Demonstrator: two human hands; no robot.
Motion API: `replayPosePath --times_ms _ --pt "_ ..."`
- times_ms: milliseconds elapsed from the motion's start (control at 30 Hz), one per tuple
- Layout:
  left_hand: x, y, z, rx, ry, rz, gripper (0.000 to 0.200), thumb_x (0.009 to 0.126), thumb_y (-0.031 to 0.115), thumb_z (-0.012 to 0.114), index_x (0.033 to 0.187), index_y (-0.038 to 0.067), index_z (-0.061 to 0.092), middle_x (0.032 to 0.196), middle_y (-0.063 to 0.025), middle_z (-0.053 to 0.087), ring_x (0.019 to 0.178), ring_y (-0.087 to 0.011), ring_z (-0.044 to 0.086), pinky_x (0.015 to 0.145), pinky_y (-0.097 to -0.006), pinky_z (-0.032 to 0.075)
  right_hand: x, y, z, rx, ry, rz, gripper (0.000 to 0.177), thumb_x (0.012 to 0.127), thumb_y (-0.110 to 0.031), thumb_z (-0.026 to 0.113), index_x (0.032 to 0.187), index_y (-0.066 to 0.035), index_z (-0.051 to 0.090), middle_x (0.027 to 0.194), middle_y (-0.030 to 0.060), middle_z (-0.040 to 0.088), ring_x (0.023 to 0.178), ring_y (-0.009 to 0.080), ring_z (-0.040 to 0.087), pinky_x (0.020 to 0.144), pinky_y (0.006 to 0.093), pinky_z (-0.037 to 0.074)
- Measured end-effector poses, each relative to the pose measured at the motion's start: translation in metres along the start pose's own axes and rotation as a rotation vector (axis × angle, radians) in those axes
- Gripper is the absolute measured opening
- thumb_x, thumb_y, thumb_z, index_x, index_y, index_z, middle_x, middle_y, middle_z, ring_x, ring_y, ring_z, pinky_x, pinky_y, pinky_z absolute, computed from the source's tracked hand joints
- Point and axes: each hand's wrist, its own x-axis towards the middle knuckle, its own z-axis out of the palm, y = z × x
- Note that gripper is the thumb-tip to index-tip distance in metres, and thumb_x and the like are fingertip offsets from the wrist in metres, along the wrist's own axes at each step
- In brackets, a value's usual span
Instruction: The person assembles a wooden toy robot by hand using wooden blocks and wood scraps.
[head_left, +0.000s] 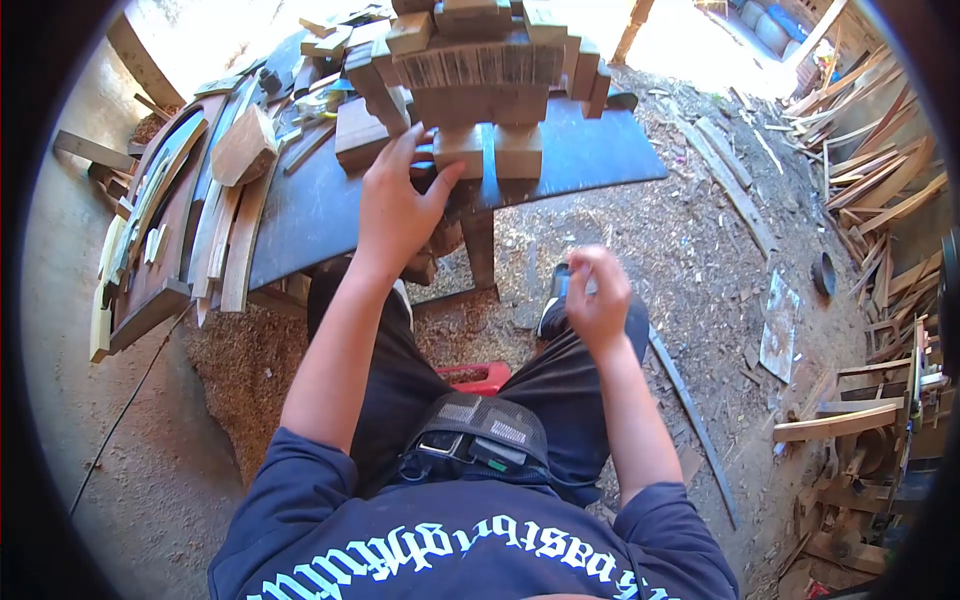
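Note:
My left hand (400,205) is at the front edge of the dark bench top. Its thumb lies on the near face of a small wooden block (460,143), and its fingers are at the block's left side. A similar wooden block (518,150) stands just to the right, with a narrow gap between the two. Above and behind them rises a stack of wooden pieces (480,103), with wider boards and small blocks on top. Away from the bench, my right hand (597,300) hangs above my right knee with its fingers curled in. Whatever it may hold is hidden.
Wooden strips (235,240) and a chunky wood block (243,147) lie on the left of the bench (310,220). Scrap wood (880,180) is piled along the right wall. A long strip (692,425) lies on the littered floor. Something red (480,378) shows between my legs.

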Motion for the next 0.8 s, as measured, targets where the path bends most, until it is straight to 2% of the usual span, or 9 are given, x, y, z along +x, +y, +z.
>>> replayPosePath --times_ms 167,267,367,467,667,700,733,767,800 --pt "-0.002 -0.002 0.001 -0.057 0.011 -0.043 0.055 0.093 0.016 0.083 0.139 -0.006 0.062 0.123 -0.0188 0.076 0.104 -0.0248 0.078 0.085 -0.0341 0.063 0.096 -0.037 0.007 -0.042 0.113 -0.186 0.04 0.09 -0.006 0.077 0.129 -0.001 0.067 0.114 0.0198 0.073 0.104 0.0413 0.071 0.09 0.0445 0.058" --pt "0.0 -0.001 -0.003 -0.093 -0.059 -0.104 0.049 0.097 0.015 0.08 0.14 -0.002 0.063 0.127 -0.0159 0.076 0.109 -0.0225 0.076 0.089 -0.0343 0.06 0.13 -0.026 0.023 0.05 -0.007 -0.088 0.055 0.086 -0.015 0.086 0.135 -0.001 0.065 0.12 0.0198 0.072 0.108 0.0382 0.073 0.093 0.0443 0.059" --pt "0.0 -0.005 -0.004 -0.115 -0.079 -0.122 0.045 0.098 0.012 0.078 0.139 0.001 0.065 0.126 -0.0145 0.076 0.111 -0.021 0.076 0.09 -0.0345 0.06 0.159 -0.022 0.023 0.324 -0.358 0.202 0.065 0.083 -0.022 0.093 0.138 -0.002 0.066 0.126 0.0161 0.074 0.12 0.0282 0.072 0.105 0.0407 0.057" --pt "0.001 -0.005 -0.003 -0.152 -0.05 -0.12 0.038 0.096 0.007 0.078 0.131 0.0 0.068 0.12 -0.0157 0.077 0.106 -0.0236 0.078 0.083 -0.0337 0.063 0.176 -0.012 0.018 0.256 -0.522 0.172 0.071 0.079 -0.023 0.095 0.139 -0.001 0.065 0.126 0.0148 0.074 0.119 0.027 0.072 0.104 0.0399 0.058" --pt "0.003 -0.001 -0.005 -0.125 -0.082 -0.123 0.034 0.096 0.005 0.077 0.128 0.001 0.067 0.12 -0.0137 0.077 0.106 -0.0224 0.078 0.081 -0.0331 0.063 0.166 0.002 0.027 0.351 -0.424 0.188 0.065 0.077 -0.023 0.095 0.133 -0.002 0.07 0.12 0.0154 0.077 0.11 0.0282 0.076 0.096 0.0412 0.062" --pt "0.003 -0.002 -0.007 -0.131 -0.124 -0.186 0.04 0.099 0.01 0.077 0.136 0.003 0.065 0.129 -0.0141 0.072 0.111 -0.0197 0.074 0.09 -0.031 0.059 0.167 0.0 0.025 0.318 -0.431 0.184 0.065 0.077 -0.024 0.095 0.133 -0.002 0.071 0.121 0.0155 0.077 0.11 0.0278 0.076 0.096 0.0409 0.062" --pt "0.003 -0.006 -0.007 -0.136 -0.108 -0.178 0.039 0.098 0.01 0.078 0.135 0.003 0.066 0.127 -0.0137 0.074 0.108 -0.02 0.075 0.088 -0.0313 0.059 0.168 -0.002 0.023 0.286 -0.439 0.181 0.064 0.078 -0.025 0.095 0.133 -0.002 0.071 0.121 0.0156 0.077 0.11 0.0274 0.076 0.097 0.0407 0.061" --pt "0.004 -0.01 -0.006 -0.141 -0.093 -0.169 0.038 0.097 0.009 0.078 0.133 0.003 0.067 0.124 -0.0133 0.075 0.106 -0.0203 0.077 0.085 -0.0315 0.059 0.171 -0.006 0.02 0.235 -0.49 0.193 0.063 0.083 -0.023 0.094 0.136 -0.001 0.069 0.125 0.0111 0.075 0.115 0.0213 0.072 0.102 0.037 0.059" --pt "0.005 -0.013 -0.005 -0.145 -0.077 -0.159 0.038 0.096 0.009 0.079 0.131 0.004 0.068 0.122 -0.013 0.077 0.104 -0.0207 0.078 0.082 -0.0318 0.06 0.173 -0.004 0.02 0.29 -0.496 0.183 0.063 0.081 -0.022 0.094 0.135 0.0 0.069 0.124 0.0123 0.075 0.115 0.0227 0.072 0.101 0.0379 0.059"
